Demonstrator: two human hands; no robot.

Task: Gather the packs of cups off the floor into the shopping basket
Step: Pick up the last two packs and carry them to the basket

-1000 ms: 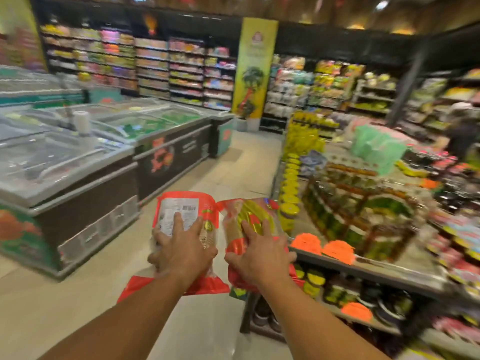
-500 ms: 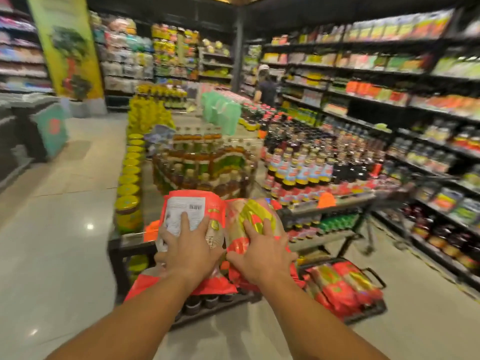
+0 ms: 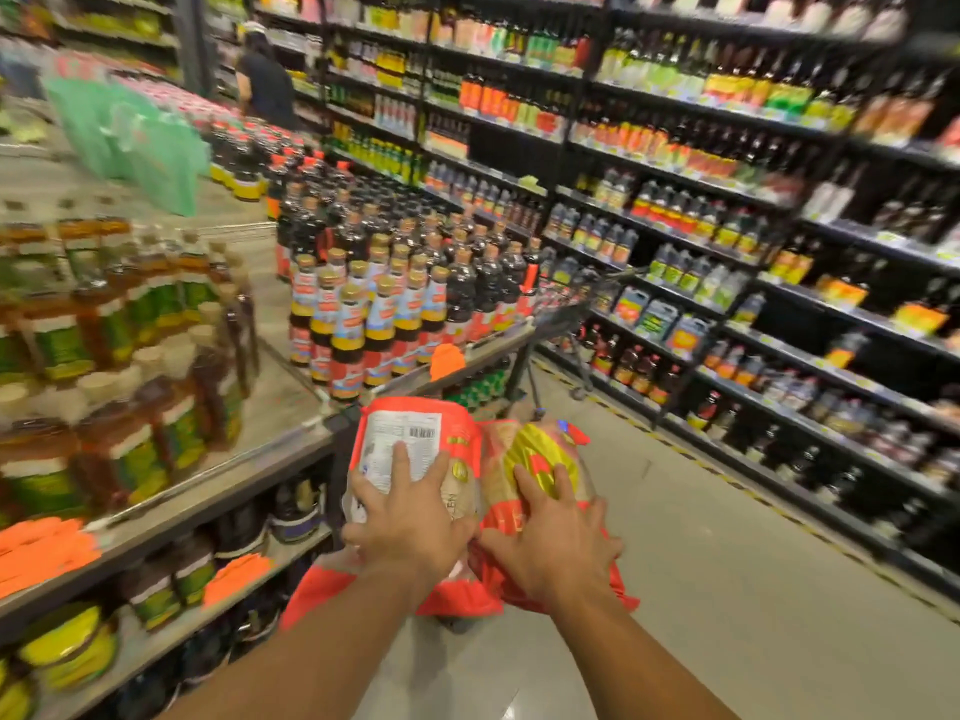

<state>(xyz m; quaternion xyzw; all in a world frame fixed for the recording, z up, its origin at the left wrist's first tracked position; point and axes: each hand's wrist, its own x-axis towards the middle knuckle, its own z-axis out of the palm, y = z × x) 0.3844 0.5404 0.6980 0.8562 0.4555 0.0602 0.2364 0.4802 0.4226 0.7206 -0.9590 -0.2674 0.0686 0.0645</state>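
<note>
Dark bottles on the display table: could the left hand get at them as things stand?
Probably not right away: the left hand is pressed on a pack of cups, and the dark bottles stand further off on the table, though nothing blocks the path.

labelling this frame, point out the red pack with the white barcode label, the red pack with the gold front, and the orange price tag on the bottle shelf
red pack with white barcode label (image 3: 402, 439), head view, on the label
red pack with gold front (image 3: 537, 449), head view, gold patch
orange price tag (image 3: 447, 360), head view, its middle

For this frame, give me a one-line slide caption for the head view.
Left hand and right hand each hold a red pack beside a bottle display.
</note>
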